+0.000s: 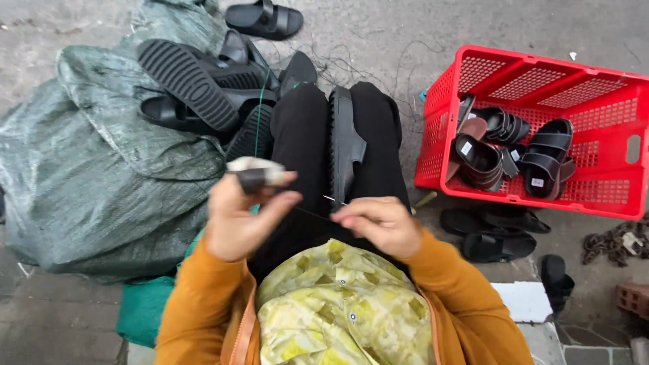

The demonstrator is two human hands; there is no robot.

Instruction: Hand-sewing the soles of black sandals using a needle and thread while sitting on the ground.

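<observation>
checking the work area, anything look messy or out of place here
Loose dark thread lies tangled on the ground above the knees. The black sandals sit jumbled on the green sack, one sole up. One sandal lies wedged between the legs.

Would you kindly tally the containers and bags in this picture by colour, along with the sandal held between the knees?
Red plastic crate: 1
Grey-green woven sack: 1
Black sandal clamped between the knees: 1
Total: 3
The left hand holds a small wrapped tool; the right hand pinches a needle.
</observation>
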